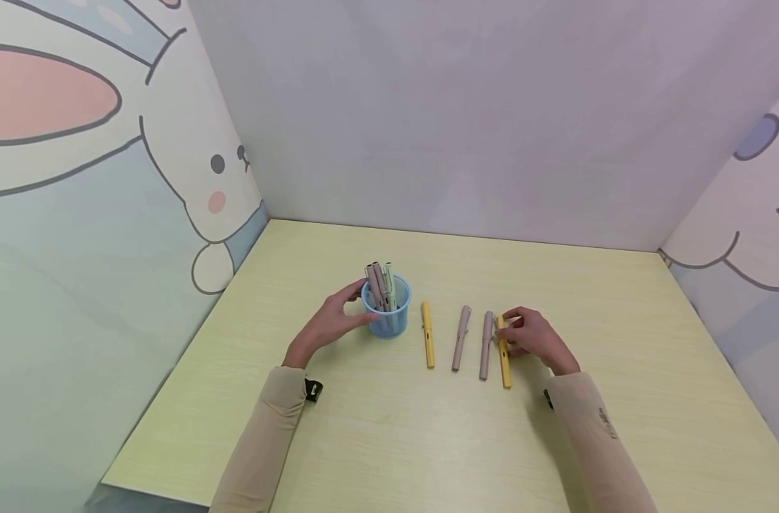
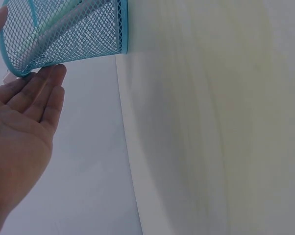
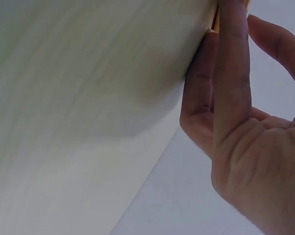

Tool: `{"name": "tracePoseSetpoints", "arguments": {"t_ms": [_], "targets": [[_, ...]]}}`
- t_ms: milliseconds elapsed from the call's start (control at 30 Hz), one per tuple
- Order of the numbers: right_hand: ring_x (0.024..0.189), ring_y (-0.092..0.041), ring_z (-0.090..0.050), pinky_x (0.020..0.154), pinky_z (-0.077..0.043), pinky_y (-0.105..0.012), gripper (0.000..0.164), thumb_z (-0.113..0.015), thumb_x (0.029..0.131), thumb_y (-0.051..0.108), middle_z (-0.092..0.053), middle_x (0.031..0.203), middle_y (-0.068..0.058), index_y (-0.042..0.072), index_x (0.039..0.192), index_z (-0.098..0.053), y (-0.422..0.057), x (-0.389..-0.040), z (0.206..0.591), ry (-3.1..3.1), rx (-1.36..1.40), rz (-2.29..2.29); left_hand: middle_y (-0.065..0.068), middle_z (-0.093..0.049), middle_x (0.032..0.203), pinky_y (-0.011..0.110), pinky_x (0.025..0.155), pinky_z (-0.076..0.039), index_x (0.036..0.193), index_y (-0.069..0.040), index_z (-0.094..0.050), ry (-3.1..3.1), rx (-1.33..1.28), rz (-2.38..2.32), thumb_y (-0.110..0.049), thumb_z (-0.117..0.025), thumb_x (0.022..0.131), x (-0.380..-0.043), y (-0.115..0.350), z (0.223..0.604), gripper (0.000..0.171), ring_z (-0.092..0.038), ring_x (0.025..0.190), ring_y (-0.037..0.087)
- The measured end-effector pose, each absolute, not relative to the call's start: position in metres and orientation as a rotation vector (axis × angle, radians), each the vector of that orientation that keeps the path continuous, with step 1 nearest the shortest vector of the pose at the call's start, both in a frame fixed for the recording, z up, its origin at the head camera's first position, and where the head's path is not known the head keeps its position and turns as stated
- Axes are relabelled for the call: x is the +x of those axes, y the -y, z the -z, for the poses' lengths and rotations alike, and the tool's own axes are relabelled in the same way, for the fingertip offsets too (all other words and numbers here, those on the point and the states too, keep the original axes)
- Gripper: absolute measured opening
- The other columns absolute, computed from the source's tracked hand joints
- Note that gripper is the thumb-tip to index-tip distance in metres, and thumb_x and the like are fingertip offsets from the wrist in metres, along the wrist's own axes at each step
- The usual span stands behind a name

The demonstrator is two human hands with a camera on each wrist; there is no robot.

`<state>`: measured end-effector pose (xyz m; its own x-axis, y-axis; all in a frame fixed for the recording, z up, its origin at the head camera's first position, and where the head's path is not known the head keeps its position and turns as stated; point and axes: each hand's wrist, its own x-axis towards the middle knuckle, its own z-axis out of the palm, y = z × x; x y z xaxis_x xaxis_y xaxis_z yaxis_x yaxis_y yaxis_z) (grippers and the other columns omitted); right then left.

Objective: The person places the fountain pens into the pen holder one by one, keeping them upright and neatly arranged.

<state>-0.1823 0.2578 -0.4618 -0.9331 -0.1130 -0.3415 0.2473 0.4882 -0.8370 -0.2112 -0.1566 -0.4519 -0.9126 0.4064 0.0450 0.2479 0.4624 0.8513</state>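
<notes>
On the left, a blue mesh pen cup (image 1: 392, 328) stands upright on the table, holding several pens (image 1: 377, 288) in mauve and pale green. My left hand (image 1: 330, 322) holds the cup between thumb and fingers; in the left wrist view its long fingers (image 2: 37, 95) lie along the mesh near the rim. Farther right, my right hand (image 1: 535, 335) pinches the upper end of a yellow pen (image 1: 505, 367) that lies close over the tabletop. Just left of that pen are two mauve pens (image 1: 485, 349), then another yellow pen (image 1: 428, 338) nearest the cup.
The pale yellow table (image 1: 389, 442) meets a plain light wall (image 1: 441, 128) at the back. Side panels with cartoon rabbits (image 1: 197, 192) stand at left and right. The loose pens lie in a rough row between the hands.
</notes>
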Motion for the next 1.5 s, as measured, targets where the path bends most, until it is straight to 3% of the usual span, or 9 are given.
{"name": "tracePoseSetpoints", "arguments": {"t_ms": [400, 833, 1500], "targets": [[0.073, -0.019, -0.066, 0.066, -0.06, -0.033, 0.048, -0.07, 0.096, 0.009, -0.057, 0.107, -0.022, -0.01, 0.133, -0.047, -0.2544, -0.1873, 0.4624, -2.468, 0.141, 1.294, 0.009, -0.047, 0.156, 0.063, 0.11, -0.037, 0.162, -0.016, -0.037, -2.547, 0.56, -1.434, -0.043, -0.075, 0.095, -0.211, 0.1562, 0.4517, 0.082, -0.045, 0.139, 0.037], [0.07, -0.022, -0.07, 0.064, -0.061, -0.036, 0.043, -0.063, 0.091, 0.002, -0.06, 0.107, -0.027, -0.012, 0.128, -0.047, -0.2542, -0.1876, 0.463, -2.487, 0.11, 1.287, 0.009, -0.048, 0.155, 0.064, 0.109, -0.037, 0.162, -0.016, -0.036, -2.534, 0.563, -1.447, -0.044, -0.076, 0.094, -0.2112, 0.157, 0.4529, 0.083, -0.044, 0.14, 0.039], [0.074, -0.021, -0.065, 0.066, -0.061, -0.037, 0.043, -0.059, 0.094, 0.0, -0.059, 0.102, -0.02, -0.015, 0.133, -0.045, -0.26, -0.1826, 0.4628, -2.441, 0.045, 1.437, 0.009, -0.048, 0.155, 0.063, 0.11, -0.037, 0.162, -0.015, -0.036, -2.539, 0.566, -1.429, -0.045, -0.076, 0.094, -0.2111, 0.1564, 0.4502, 0.084, -0.044, 0.139, 0.038]]}}
